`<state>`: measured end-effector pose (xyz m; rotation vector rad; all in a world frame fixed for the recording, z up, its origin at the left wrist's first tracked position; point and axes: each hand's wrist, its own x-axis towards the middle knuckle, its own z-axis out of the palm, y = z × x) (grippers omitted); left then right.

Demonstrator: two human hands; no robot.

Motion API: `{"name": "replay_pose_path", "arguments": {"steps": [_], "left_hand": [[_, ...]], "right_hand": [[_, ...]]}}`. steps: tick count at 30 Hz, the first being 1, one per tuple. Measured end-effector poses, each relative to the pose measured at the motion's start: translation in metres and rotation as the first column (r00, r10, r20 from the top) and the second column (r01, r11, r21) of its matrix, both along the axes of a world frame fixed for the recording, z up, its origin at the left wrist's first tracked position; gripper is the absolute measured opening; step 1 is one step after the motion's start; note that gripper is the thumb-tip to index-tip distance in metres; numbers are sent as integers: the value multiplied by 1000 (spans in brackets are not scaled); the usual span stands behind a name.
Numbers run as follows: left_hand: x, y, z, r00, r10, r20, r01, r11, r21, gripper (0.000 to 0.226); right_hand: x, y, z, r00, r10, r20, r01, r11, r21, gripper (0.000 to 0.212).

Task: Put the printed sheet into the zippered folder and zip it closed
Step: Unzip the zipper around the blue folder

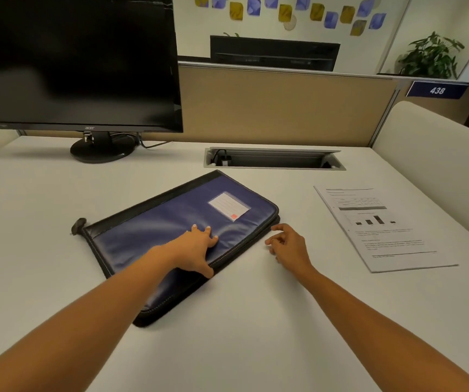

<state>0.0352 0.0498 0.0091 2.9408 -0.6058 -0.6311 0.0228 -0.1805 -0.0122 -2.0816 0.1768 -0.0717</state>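
Head view: we see the folder [171, 219] lying slantwise on the desk [256, 335], long axis running near-left to far-right, with the left hand [196, 247] pressed flat on its cover, fingers spread. The right hand [287, 247], loosely curled and holding nothing, hovers just beside the folder's right edge. The printed sheet [383, 230] lies farther right, nearer this hand.

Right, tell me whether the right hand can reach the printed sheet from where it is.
Probably yes. The right hand holds nothing, and only bare desk lies between it and the printed sheet to its right; nothing stands in the way.
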Motion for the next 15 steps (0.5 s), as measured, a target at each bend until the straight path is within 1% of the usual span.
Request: {"name": "replay_pose_path", "arguments": {"steps": [5,8,10,11,15], "left_hand": [[4,41,12,981,-150,-122,166,977,131,92],[6,65,20,952,-272,-138,299,925,236,92],[6,79,25,938,-325,-125,348,888,300,94],[5,86,26,938,-326,-117,347,885,309,95],[-5,102,23,965,-253,-71,263,932,249,92]], "right_hand": [[3,-7,4,975,-147,166,153,988,-24,13],[9,-8,8,963,-192,189,197,980,-7,11],[14,-7,10,965,-201,166,206,978,-16,12],[16,-8,11,971,-194,139,198,980,-21,13],[23,-11,5,996,-77,-49,73,995,-71,21]]}}
